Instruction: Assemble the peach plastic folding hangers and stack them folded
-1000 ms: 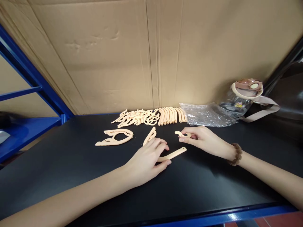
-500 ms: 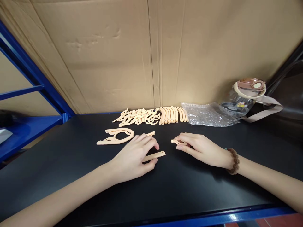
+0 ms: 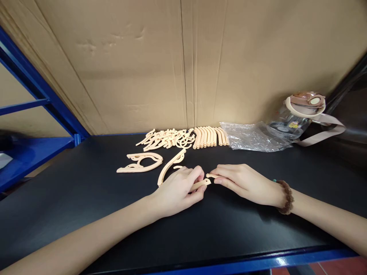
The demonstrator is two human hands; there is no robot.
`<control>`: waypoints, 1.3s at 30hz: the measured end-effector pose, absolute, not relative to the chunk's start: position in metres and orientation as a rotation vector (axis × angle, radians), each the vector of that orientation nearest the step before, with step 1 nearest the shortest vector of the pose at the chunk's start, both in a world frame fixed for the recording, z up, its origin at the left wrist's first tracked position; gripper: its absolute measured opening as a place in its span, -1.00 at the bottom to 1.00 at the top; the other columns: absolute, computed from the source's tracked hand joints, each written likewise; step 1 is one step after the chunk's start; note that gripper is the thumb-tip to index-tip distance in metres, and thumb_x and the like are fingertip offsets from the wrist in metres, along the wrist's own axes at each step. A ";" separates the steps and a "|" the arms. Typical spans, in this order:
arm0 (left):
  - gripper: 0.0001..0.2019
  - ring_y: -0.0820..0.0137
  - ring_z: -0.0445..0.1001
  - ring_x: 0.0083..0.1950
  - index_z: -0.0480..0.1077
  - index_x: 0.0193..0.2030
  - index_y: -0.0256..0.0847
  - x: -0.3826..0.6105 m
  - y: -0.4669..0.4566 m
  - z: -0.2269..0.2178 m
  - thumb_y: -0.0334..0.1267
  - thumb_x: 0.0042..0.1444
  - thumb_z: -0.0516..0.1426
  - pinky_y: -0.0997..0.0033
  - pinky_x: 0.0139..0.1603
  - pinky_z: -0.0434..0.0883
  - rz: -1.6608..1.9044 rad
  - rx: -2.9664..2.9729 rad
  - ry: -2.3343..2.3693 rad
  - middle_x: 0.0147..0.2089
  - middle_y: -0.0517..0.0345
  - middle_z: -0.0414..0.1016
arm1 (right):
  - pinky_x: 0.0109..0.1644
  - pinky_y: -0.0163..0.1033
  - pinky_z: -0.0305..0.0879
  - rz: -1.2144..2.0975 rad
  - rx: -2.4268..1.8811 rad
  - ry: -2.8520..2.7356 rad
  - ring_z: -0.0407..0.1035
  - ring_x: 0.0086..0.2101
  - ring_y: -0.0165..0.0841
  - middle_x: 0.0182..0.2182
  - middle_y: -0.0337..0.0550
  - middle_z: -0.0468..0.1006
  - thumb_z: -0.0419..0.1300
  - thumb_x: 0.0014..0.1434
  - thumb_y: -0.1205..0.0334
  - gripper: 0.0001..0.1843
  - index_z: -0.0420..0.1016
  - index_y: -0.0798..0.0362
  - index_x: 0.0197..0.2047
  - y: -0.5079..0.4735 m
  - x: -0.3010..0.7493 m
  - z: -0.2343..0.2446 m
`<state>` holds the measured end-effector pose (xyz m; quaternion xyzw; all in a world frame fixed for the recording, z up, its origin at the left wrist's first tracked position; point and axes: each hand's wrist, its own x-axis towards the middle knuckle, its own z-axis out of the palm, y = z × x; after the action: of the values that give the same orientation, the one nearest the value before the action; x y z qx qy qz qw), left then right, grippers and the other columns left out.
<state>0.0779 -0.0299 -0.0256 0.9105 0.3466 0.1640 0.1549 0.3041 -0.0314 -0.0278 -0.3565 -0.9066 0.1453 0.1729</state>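
Brown cardboard [image 3: 129,76] stands behind a black tabletop [image 3: 243,236], where one person's two bare hands work near the middle. The left hand [image 3: 182,187] pinches one pale bar [image 3: 205,183] between thumb and fingers, its holed end jutting toward the other hand. The right hand [image 3: 243,181] holds one small piece [image 3: 212,176] in a narrow thumb-and-finger grip, most of it hidden by the fingers. Both tips lie just beside each other, over the tabletop; whether they touch, one cannot tell.

Just beyond the left hand lies one curved arm [image 3: 169,166], its near end running behind the hand, with a short curved tip [image 3: 177,167] beside it (joined to it or loose, one cannot say). Farther left rests one two-armed frame [image 3: 157,163], its arms meeting at the right.

Toward the cardboard spreads one heap of small parts [image 3: 166,140], too tangled to count. Right of it, curved bars [image 3: 205,137] stand side by side in two groups, the smaller seemingly of three. Next come one clear plastic bag [image 3: 255,137] and one lidded bottle [image 3: 308,100] with one strap [image 3: 329,133]. One brown bracelet [image 3: 285,196] circles the right wrist.
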 end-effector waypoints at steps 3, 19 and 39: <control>-0.91 0.44 0.28 -0.44 0.16 -0.28 -0.14 0.077 -0.029 -0.027 -0.23 0.22 0.02 0.42 -0.30 0.25 0.464 2.547 0.941 -0.50 0.35 0.24 | -0.26 -0.30 0.28 0.402 -1.017 -2.590 0.39 -0.35 -0.39 -0.30 -0.17 0.49 -0.17 0.40 0.05 -0.59 0.44 0.03 -0.08 -0.033 0.302 -0.028; -0.87 0.55 0.20 -0.51 0.21 -0.19 -0.14 0.072 -0.025 -0.026 -0.19 0.21 0.09 0.52 -0.33 0.21 0.576 2.302 0.848 -0.55 0.45 0.21 | -0.31 -0.34 0.20 0.468 -0.925 -2.590 0.31 -0.42 -0.44 -0.38 -0.20 0.44 -0.21 0.42 0.11 -0.59 0.40 0.07 -0.20 -0.037 0.298 -0.027; -0.80 0.53 0.23 -0.48 0.34 -0.28 -0.24 0.073 -0.019 -0.029 -0.13 0.22 0.08 0.54 -0.48 0.14 0.548 2.143 0.757 -0.51 0.31 0.31 | -0.30 -0.30 0.14 0.158 -0.862 -2.697 0.18 -0.38 -0.39 -0.41 -0.18 0.36 -0.20 0.42 0.12 -0.58 0.44 0.11 -0.11 -0.033 0.303 -0.035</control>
<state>0.0730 -0.0185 -0.0291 0.8437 0.2980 0.2159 0.3909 0.3026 -0.0330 -0.0347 -0.3003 -0.9400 0.0551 0.1523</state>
